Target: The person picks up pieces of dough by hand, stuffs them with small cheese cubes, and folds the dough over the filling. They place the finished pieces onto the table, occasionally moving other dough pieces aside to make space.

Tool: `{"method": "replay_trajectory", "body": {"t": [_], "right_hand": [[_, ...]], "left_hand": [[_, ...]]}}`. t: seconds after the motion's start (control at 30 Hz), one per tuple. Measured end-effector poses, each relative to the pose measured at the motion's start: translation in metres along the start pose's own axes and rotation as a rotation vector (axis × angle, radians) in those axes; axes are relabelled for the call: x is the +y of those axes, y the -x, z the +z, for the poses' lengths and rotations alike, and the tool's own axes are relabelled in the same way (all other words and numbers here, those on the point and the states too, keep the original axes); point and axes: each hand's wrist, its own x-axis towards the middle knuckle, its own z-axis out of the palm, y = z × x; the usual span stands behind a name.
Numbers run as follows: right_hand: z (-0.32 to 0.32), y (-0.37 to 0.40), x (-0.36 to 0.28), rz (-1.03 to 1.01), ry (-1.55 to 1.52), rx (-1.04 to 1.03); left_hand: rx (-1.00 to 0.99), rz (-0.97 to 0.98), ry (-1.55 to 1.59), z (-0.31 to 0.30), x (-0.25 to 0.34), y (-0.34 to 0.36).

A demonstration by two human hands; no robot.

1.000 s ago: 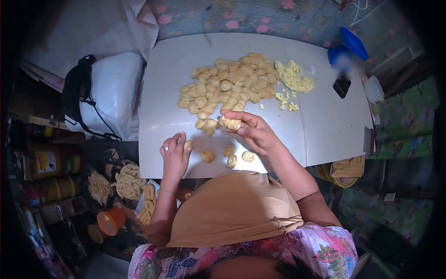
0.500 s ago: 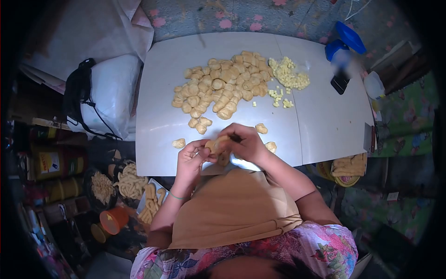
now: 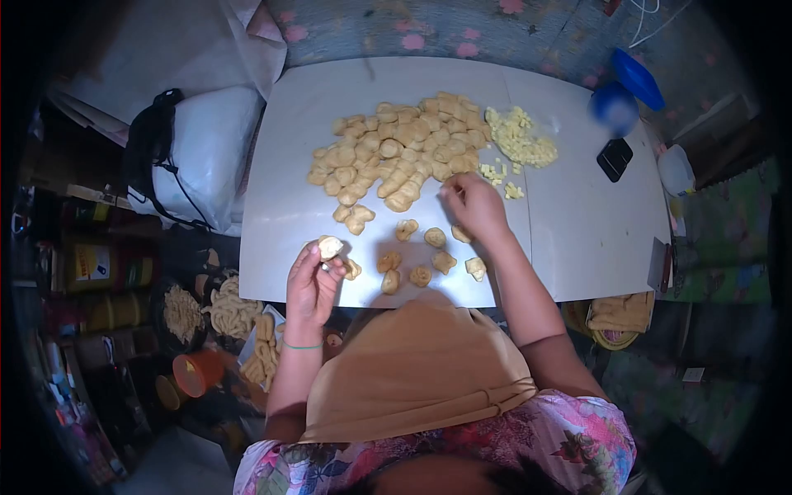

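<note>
My left hand (image 3: 312, 285) holds a flattened piece of dough (image 3: 330, 247) up between thumb and fingers, above the table's front left part. My right hand (image 3: 478, 210) is over the table between the dough balls and the loose pale yellow cubes (image 3: 492, 174), which look like cheese. Its fingertips are drawn together, and whatever they pinch is hidden. Several separate dough pieces (image 3: 420, 275) lie in front of me between my hands. Farther back spreads a large cluster of filled-looking dough balls (image 3: 388, 148).
A bag of pale yellow cubes (image 3: 520, 139) lies right of the cluster. On the table's right are a black phone-like object (image 3: 614, 159) and a blue container (image 3: 615, 107). A knife (image 3: 658, 264) rests at the right edge. Bowls of dough strips (image 3: 235, 309) stand low at left.
My hands have parted. The left moved left and up with the dough piece; the right went forward and right toward the cubes. Dough pieces behind my hands now show.
</note>
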Motion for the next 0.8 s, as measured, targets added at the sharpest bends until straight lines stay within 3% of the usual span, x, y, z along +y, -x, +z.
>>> {"method": "replay_trajectory", "body": {"t": [0.03, 0.13, 0.23, 0.43, 0.53, 0.63, 0.73, 0.8], "right_hand": [[-0.002, -0.008, 0.004, 0.029, 0.214, 0.051], [0.009, -0.019, 0.020, -0.037, 0.265, 0.106], [0.014, -0.024, 0.027, -0.100, 0.255, 0.021], [0.021, -0.021, 0.031, -0.053, -0.358, 0.006], [0.012, -0.016, 0.022, -0.103, -0.247, 0.047], [0.005, -0.012, 0.014, 0.111, -0.617, -0.043], [0.009, -0.012, 0.015, 0.124, -1.025, -0.021], [0.002, -0.004, 0.002, 0.105, -1.072, -0.035]], "left_hand": [[0.002, 0.001, -0.004, 0.002, -0.003, 0.001], [0.030, -0.008, -0.003, 0.003, -0.012, 0.006], [0.016, 0.006, 0.007, 0.011, -0.015, 0.010], [0.027, -0.023, 0.003, 0.004, -0.024, 0.009], [0.045, -0.037, -0.025, 0.009, -0.024, 0.008], [0.028, -0.040, -0.021, 0.007, -0.026, 0.006], [0.009, -0.064, -0.018, 0.008, -0.024, 0.005], [-0.008, -0.068, -0.011, 0.006, -0.026, 0.003]]}}
